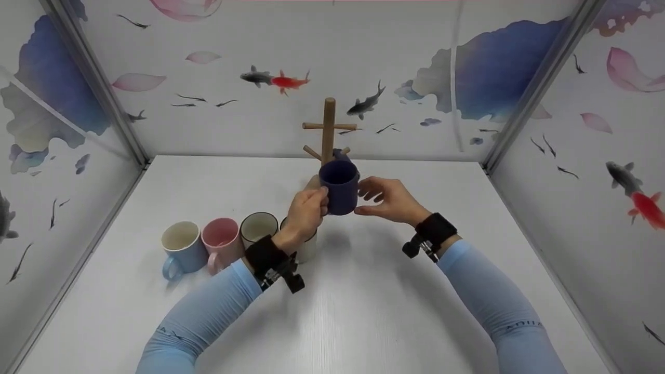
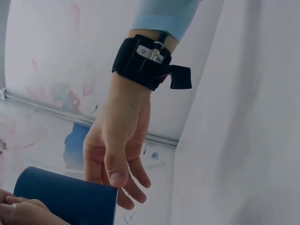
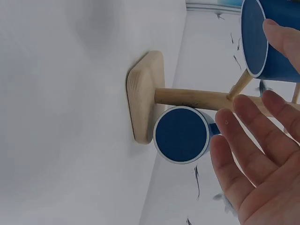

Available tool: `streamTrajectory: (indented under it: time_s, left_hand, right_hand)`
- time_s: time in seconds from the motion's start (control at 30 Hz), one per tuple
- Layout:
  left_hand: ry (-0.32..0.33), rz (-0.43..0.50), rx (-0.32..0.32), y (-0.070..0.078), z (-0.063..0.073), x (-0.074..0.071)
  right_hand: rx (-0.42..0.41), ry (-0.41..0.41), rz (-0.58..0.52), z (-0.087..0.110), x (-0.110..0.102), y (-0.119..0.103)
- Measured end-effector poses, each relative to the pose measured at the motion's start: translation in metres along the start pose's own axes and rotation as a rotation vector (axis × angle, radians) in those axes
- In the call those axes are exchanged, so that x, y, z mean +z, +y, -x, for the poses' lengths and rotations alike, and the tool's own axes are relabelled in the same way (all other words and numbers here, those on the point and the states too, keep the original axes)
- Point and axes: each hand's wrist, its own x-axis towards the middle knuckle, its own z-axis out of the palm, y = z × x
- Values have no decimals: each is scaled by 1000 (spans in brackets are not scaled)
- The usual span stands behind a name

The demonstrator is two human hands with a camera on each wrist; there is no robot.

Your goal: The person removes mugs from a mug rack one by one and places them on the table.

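In the head view my left hand [image 1: 307,210] grips a dark blue mug [image 1: 340,195] by its left side, mouth upward, in front of a wooden mug rack [image 1: 329,127]. My right hand [image 1: 389,200] is close at the mug's right side, fingers spread and loosely bent, thumb near the mug's lower edge. In the left wrist view the left hand [image 2: 26,211] holds the blue mug [image 2: 70,194], and the right hand [image 2: 122,140] overlaps its end. A second blue mug [image 3: 182,135] hangs low on the rack [image 3: 187,97] in the right wrist view, beyond the right fingers [image 3: 243,150].
On the white table [image 1: 363,311], a light blue mug [image 1: 184,252], a pink mug [image 1: 222,239] and a dark-rimmed pale mug [image 1: 258,226] stand in a row at left. Another pale mug [image 1: 307,252] is partly hidden by the left hand. Printed panels [image 1: 332,47] enclose the table.
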Motion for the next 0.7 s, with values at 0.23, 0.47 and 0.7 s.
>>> streamTrajectory:
  time_s: [0.23,0.47,0.7]
  left_hand:
    - [3,76,29,-1,7,6]
    - [-30,136,2,-5,14,14]
    - [14,171,-48,-10,20,20]
  right_hand:
    - [35,29,241,4,-4,8]
    - [110,17,348,10,-3,22]
    - [152,18,410,14,-2,28]
